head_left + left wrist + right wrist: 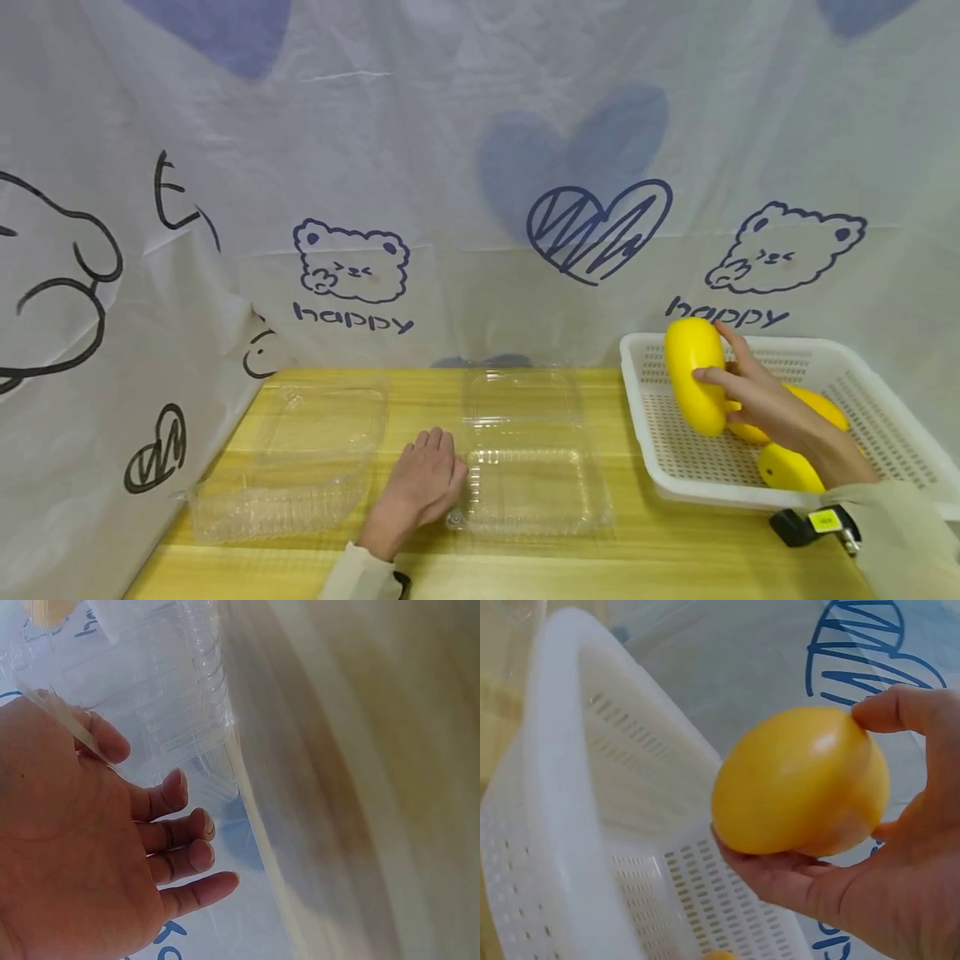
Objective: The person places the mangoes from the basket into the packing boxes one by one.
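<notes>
In the head view my right hand (772,408) grips a smooth yellow mango (694,375), holding it upright above a white perforated basket (651,467). The right wrist view shows the thumb and fingers around opposite sides of this mango (795,784). More yellow mangoes (791,468) lie in the basket, partly hidden by the right forearm. Beside the left edge of an opened clear plastic clamshell box (528,492) is my left hand (423,479). Its fingers are loosely bent with nothing between them, and a clear plastic edge (64,720) crosses near the thumb.
A second opened clear clamshell box (277,508) stands left of the left hand. Both boxes and the basket are on a wood-grain table (525,571). Behind them hangs a pale curtain (465,183) with printed bears and hearts.
</notes>
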### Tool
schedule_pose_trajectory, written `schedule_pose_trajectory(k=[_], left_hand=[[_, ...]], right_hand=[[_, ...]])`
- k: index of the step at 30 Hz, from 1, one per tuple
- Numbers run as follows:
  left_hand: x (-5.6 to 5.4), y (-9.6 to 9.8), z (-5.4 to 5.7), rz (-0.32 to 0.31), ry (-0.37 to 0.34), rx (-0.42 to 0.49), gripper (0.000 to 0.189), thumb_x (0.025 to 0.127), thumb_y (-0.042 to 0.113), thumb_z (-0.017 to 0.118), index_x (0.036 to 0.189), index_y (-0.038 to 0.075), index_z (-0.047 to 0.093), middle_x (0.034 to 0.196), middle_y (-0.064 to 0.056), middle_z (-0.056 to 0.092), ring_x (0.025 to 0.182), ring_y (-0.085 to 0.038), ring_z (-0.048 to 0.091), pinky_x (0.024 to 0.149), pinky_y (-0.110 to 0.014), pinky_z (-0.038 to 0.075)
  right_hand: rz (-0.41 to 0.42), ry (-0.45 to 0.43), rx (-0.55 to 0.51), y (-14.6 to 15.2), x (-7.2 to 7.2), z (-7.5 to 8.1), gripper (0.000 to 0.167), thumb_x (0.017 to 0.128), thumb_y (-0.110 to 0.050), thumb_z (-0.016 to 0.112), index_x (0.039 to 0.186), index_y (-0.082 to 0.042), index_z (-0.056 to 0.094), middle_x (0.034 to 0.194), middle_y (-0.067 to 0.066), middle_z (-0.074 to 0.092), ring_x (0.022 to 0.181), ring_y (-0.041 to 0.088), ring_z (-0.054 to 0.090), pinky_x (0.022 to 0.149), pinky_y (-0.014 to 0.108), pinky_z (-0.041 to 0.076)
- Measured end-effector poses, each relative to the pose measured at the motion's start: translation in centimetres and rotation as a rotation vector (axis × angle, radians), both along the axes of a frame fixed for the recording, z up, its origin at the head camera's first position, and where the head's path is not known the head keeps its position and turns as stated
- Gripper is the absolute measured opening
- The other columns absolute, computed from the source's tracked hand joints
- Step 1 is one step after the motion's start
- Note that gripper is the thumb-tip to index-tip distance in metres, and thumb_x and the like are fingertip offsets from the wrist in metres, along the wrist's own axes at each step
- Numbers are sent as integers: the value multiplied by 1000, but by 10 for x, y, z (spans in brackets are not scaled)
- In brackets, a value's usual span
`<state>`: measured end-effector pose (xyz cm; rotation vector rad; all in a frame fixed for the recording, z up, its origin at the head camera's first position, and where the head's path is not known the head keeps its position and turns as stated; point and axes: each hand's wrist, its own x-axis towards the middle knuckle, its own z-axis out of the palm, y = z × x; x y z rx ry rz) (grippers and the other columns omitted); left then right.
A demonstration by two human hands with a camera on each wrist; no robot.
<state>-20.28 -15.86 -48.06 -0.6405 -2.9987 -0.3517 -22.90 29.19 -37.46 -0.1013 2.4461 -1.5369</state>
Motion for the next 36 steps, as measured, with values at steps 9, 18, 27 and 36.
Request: schedule_pose_trajectory(k=[9, 18, 27, 36], left_hand=[[0, -2, -1, 0, -8, -23, 21, 104, 20, 37, 91, 6, 45, 87, -8, 41, 84, -24, 41, 77, -42, 43], [1, -3, 1, -3, -14, -13, 20, 104, 18, 37, 93, 5, 46, 88, -8, 42, 85, -24, 43, 78, -43, 44], [-1, -3, 2, -1, -28, -7, 20, 104, 19, 36, 93, 5, 46, 89, -7, 42, 85, -23, 41, 78, -41, 43], [-2, -2, 0, 20, -82, -3, 38, 107, 23, 29, 113, -5, 53, 122, -26, 57, 125, -42, 52, 107, -54, 42]], right_hand=[[54, 53, -341, 3, 9, -11, 75, 110, -33, 35, 159, -40, -21, 156, 12, 20, 117, 22, 57, 92, 39, 52], [208, 100, -787, -3, 18, -13, 59, 112, -19, 23, 164, -38, 4, 143, 1, 43, 111, 22, 64, 87, 40, 56], [83, 129, -731, -2, 23, -11, 52, 112, -29, 28, 160, -42, 12, 134, 2, 46, 105, 22, 63, 80, 42, 57], [55, 233, -619, 4, 28, -17, 58, 113, -27, 23, 163, -37, -2, 135, 1, 40, 105, 14, 63, 80, 36, 57]])
